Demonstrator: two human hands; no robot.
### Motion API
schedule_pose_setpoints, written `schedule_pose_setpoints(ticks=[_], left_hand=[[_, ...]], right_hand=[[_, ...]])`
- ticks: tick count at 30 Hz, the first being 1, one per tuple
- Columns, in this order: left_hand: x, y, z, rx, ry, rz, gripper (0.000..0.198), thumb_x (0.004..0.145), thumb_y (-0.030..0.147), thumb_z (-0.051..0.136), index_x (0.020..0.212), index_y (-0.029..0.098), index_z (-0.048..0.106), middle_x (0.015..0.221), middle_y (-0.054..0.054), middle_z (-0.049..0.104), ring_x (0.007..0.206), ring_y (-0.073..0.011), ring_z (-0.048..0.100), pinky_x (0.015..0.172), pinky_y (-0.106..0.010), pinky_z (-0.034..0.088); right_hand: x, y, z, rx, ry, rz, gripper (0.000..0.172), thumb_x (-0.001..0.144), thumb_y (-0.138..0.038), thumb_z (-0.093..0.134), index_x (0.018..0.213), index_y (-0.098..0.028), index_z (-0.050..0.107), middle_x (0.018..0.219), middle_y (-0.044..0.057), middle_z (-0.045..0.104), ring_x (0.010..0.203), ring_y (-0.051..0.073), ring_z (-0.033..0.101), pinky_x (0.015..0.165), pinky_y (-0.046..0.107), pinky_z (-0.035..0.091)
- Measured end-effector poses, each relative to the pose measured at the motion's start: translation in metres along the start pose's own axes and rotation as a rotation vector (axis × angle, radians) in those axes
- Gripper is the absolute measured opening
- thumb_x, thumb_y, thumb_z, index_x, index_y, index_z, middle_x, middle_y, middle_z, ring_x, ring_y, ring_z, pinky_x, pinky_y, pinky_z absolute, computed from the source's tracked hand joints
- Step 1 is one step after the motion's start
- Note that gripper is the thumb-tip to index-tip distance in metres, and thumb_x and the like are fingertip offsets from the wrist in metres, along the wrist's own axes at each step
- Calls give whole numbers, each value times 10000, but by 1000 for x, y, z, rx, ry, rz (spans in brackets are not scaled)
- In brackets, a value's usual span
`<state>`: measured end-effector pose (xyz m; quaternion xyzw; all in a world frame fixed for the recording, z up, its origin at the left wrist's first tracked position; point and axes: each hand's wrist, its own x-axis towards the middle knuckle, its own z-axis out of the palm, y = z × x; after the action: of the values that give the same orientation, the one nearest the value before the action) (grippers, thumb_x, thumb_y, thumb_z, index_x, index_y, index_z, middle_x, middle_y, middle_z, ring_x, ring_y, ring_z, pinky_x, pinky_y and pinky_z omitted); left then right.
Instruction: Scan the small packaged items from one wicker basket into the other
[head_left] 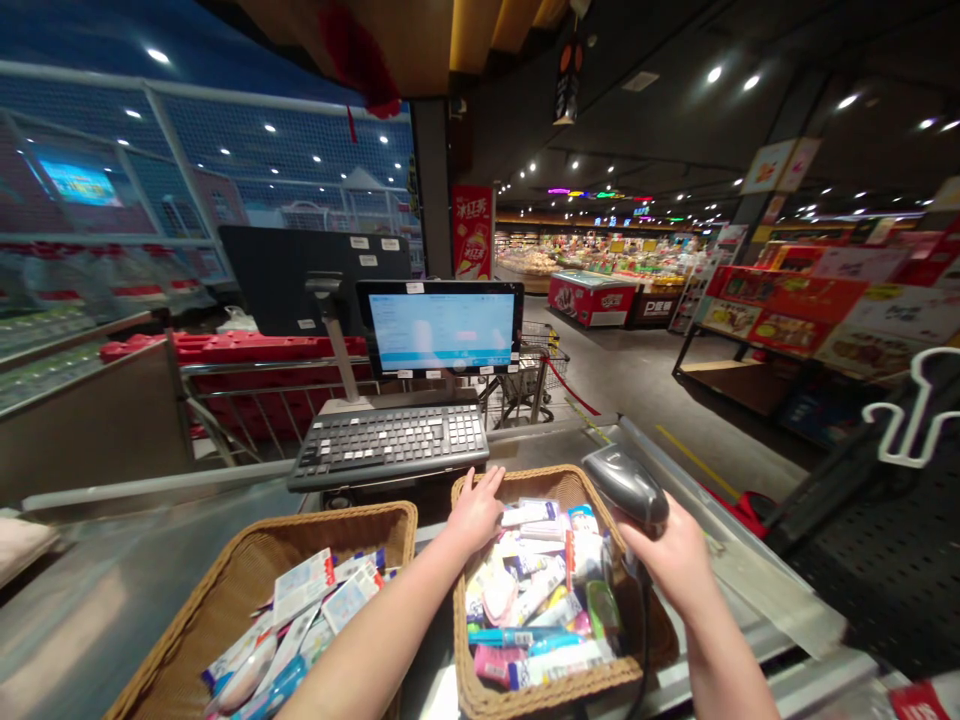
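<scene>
Right hand (664,560) is clenched round a barcode scanner (626,487), left hand (474,512) sits open on the rim of a wicker basket (517,482) packed with small boxes and tubes (536,600), second basket (330,530) just beside it on the table (112,600).

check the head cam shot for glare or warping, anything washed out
In the head view, the wide lens bows the netted fence at the left edge; ceiling spotlights bloom into white spots; the monitor screen looks pale and washed out; the barcode scanner shows a soft sheen.
</scene>
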<state>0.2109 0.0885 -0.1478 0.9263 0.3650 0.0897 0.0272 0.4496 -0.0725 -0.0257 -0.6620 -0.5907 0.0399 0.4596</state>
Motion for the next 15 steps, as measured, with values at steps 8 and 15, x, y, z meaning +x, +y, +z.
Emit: schedule_pose_setpoints(ticks=[8, 15], left_hand=[[-2, 0, -1, 3, 38, 31, 180, 770, 268, 628, 884, 175, 733, 1494, -151, 419, 1437, -298, 279, 1180, -588, 90], [-7, 0, -7, -51, 146, 37, 111, 756, 229, 611, 816, 185, 694, 1473, -107, 458, 1416, -290, 319, 1185, -587, 37]], right_hand=[[1, 0, 4, -9, -3, -13, 231, 694, -381, 598, 797, -185, 667, 805, 59, 693, 743, 235, 632, 734, 356, 530], [2, -5, 2, -24, -7, -25, 245, 696, -384, 585, 810, -190, 680, 833, 64, 694, 785, 246, 638, 766, 372, 530]])
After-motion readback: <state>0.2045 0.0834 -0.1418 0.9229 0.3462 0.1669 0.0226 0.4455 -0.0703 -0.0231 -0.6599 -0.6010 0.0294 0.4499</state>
